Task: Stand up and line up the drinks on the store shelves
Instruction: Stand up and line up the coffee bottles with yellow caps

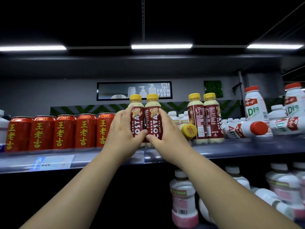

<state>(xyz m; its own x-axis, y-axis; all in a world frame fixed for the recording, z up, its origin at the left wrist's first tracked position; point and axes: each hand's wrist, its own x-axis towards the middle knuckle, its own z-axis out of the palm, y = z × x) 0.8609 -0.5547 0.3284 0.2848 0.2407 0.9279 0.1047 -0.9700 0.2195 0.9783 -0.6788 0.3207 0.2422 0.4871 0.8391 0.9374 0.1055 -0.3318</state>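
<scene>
My left hand [125, 130] grips one Costa bottle [136, 108], my right hand [165, 131] its twin [153, 109], both upright on the shelf [231, 151] beside lined cans [64, 131]. I judge a tipped bottle [189, 130] and toppled white bottles [242, 129] remain.

Overhead: three lit white light strips [161, 46] in a row, with a slotted metal upright [143, 19] above the middle one. On the grey back wall [33, 93]: black-framed sign [134, 90] reading "STRAIGHT FROM FARM"; square green foliage panel [213, 88] to its right; green zigzag band [85, 109] below. Lower left: blue-and-white price label [52, 161], print blurred.
</scene>
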